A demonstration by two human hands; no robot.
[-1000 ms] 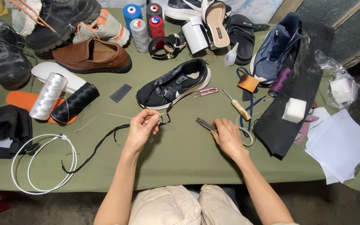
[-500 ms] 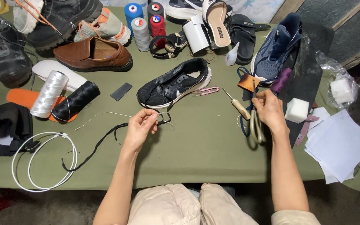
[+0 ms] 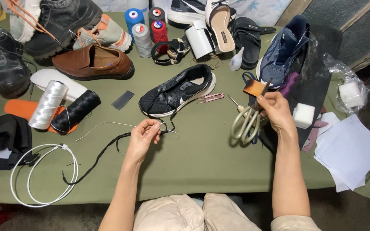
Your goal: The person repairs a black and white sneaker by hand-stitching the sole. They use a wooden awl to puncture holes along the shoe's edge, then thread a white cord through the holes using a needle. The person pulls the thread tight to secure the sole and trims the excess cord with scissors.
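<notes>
Head view: left hand (image 3: 144,137) pinches a thin thread (image 3: 108,124). Right hand (image 3: 275,110) grips big scissors (image 3: 246,122). Those blades could snip the wrong spot or poke the black shoe (image 3: 178,90).

Pale thread (image 3: 108,125) pinched; metal scissors (image 3: 246,122) dangling, held.

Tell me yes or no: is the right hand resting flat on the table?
No. The right hand is raised above the green table and holds a pair of large scissors, handles hanging down.
</notes>
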